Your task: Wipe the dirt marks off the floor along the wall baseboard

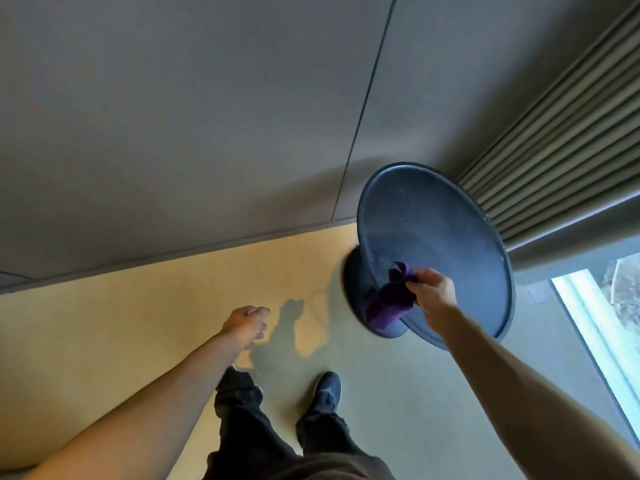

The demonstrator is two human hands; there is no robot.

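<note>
Right hand (431, 289): arm outstretched, fingers pinching purple cloth (389, 299)
Cloth: hangs lengthwise downward over round blue worktop (450, 216) edge
Left hand (246, 325): empty, fingers loosely curled, above floor (138, 306)
Baseboard (207, 251): beyond

Floor (145, 306) along the baseboard (166, 255) is bare from frame left to centre: open run for a hand. Centre-right, the round blue side table (433, 237) stands close to the wall (173, 116); its base (356, 289) sits on the floor near the baseboard and its top overhangs that stretch. Upper right, curtain (561, 140) hangs behind the table. Lower centre, the person's shoe (327, 393) and trouser legs (242, 427) take up floor well back from the wall.
</note>
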